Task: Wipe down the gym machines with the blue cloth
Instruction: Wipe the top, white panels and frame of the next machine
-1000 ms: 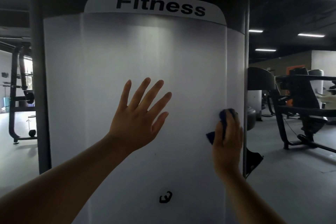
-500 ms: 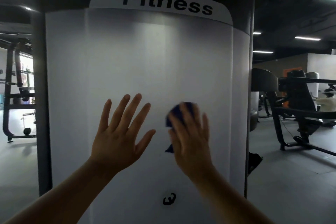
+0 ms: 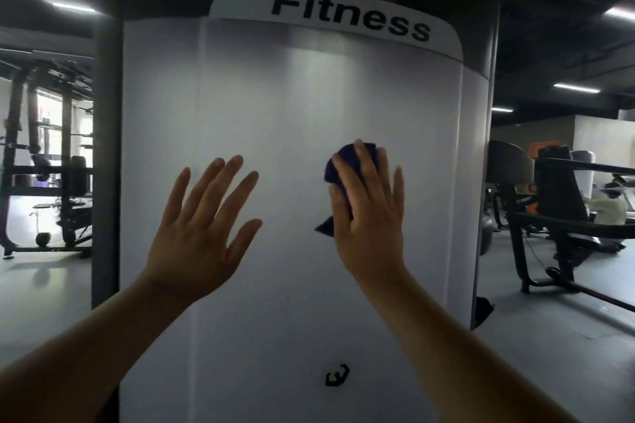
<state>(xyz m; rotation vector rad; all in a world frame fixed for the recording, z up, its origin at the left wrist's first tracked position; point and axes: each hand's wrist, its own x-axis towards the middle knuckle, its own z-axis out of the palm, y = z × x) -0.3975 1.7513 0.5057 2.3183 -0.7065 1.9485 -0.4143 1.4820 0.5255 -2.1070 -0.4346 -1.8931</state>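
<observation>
The blue cloth [image 3: 343, 161] sits bunched mid-height on the white panel [image 3: 292, 96], pressed under the right hand [image 3: 369, 216], whose fingers lie straight rather than gripping. Toward the panel's left side, the left hand [image 3: 199, 223] is spread and holds nothing. Held by pressure alone, the cloth could slip out and drop.

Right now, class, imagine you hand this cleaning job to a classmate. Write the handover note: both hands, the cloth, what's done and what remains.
Left hand: open, fingers spread, palm toward the white panel of the machine, holding nothing.
Right hand: straight fingers press the blue cloth flat on the panel, right of centre, about mid-height.
Done: wiping of this panel is under way; the surface does not show which parts are finished.
Left: the rest of the panel up to the Fitness label, then the machine on the right and the rack on the left.
</observation>
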